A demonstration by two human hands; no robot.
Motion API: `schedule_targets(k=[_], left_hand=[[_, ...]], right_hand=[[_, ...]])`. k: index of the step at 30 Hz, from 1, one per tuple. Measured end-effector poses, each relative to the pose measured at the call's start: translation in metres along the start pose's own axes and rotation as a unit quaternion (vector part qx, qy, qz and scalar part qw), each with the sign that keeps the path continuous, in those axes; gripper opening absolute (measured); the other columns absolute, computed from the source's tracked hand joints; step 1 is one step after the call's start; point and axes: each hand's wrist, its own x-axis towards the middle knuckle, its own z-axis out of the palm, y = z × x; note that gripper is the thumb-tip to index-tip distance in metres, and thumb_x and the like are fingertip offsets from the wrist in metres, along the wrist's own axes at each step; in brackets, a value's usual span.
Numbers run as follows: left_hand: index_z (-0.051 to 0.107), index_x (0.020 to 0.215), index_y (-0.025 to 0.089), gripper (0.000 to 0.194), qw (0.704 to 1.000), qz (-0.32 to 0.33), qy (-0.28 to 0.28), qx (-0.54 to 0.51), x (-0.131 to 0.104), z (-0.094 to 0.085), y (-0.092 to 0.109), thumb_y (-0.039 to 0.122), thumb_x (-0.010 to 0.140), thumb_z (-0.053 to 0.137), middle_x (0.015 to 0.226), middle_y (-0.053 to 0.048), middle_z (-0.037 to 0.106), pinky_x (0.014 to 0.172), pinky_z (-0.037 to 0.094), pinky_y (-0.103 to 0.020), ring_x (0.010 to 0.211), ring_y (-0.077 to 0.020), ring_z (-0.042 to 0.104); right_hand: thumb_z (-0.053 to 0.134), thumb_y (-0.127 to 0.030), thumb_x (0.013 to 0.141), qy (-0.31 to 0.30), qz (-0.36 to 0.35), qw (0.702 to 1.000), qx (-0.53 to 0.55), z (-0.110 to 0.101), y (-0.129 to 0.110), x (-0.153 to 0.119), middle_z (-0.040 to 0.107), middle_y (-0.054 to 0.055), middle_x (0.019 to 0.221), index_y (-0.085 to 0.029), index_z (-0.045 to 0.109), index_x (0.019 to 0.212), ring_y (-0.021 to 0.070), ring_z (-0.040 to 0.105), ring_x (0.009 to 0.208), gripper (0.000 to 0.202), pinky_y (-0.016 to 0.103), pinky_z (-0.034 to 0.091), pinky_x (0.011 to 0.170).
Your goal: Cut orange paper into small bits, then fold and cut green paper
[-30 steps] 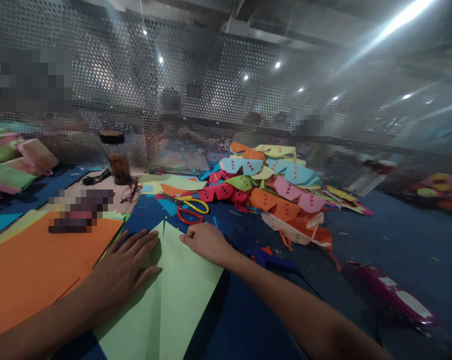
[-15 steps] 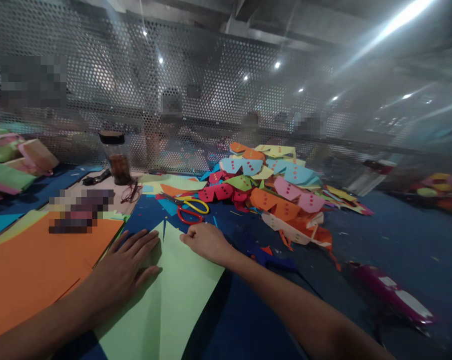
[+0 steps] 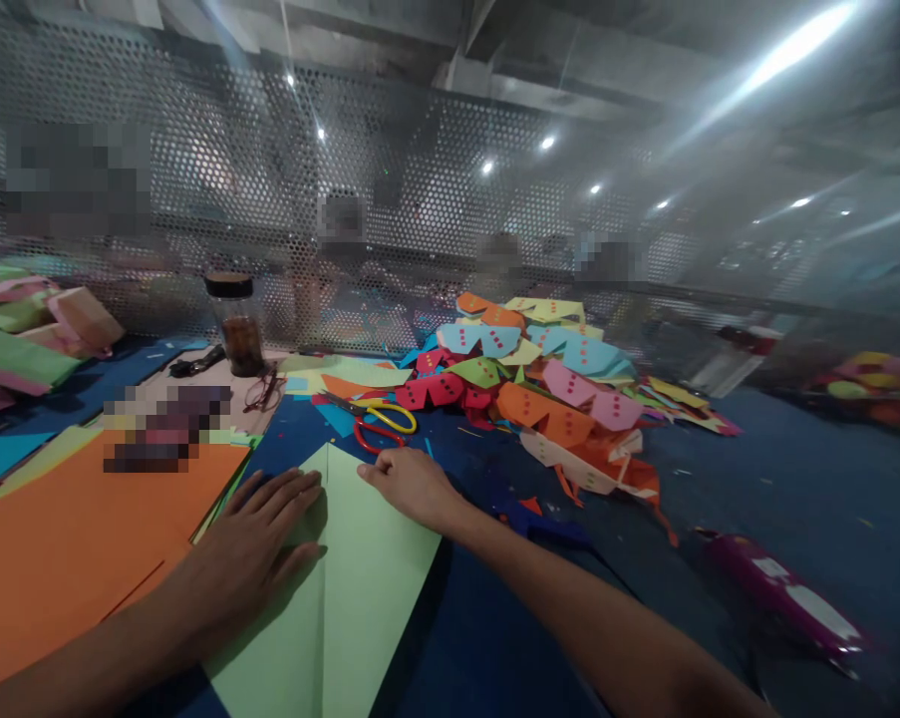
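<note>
A light green sheet of paper (image 3: pixel 367 588) lies in front of me, with a crease down its middle and a short cut line at its peaked top edge. My left hand (image 3: pixel 277 529) rests flat over the sheet's left half, fingers stretched out. At the upper right edge, my right hand (image 3: pixel 405 486) has its fingers curled closed on the paper. Just beyond that hand lie scissors (image 3: pixel 381 424) with one yellow and one red handle, their blades pointing left.
Orange paper sheets (image 3: pixel 53 558) are stacked at left. Behind stand a dark-lidded jar (image 3: pixel 241 339) and a perforated metal screen (image 3: pixel 412 189). A pile of colourful cut-paper pieces (image 3: pixel 546 399) sits right of centre. A purple, glossy object (image 3: pixel 782 588) lies at far right.
The gap at the paper's top edge has narrowed to a thin line, its two sides now meeting. Both hands stay nearly in place; the view has shifted slightly.
</note>
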Motion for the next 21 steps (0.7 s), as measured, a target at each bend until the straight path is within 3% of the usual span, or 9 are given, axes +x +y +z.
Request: schedule_targets(k=[8, 21], left_hand=[[0.045, 0.138, 0.026, 0.051, 1.000, 0.005, 0.002, 0.006, -0.001, 0.001, -0.001, 0.053, 0.095, 0.041, 0.145, -0.002, 0.051, 0.111, 0.023, -0.044, 0.132, -0.0261, 0.046], [0.049, 0.137, 0.027, 0.052, 0.999, 0.014, 0.030, 0.008, -0.001, 0.003, -0.001, 0.054, 0.093, 0.045, 0.140, -0.003, 0.056, 0.108, 0.032, -0.043, 0.127, -0.0267, 0.051]], right_hand=[[0.051, -0.053, 0.088, -0.025, 0.005, 1.000, -0.002, -0.012, 0.007, -0.012, 0.066, 0.001, 0.067, -0.020, 0.068, 0.070, 0.0136, 0.058, 0.065, 0.041, 0.024, 0.028, 0.053], [0.053, -0.048, 0.086, 0.002, 0.023, 1.000, -0.010, -0.003, 0.013, -0.024, 0.073, 0.003, 0.081, -0.023, 0.070, 0.078, 0.0168, 0.064, 0.076, 0.032, 0.025, 0.030, 0.058]])
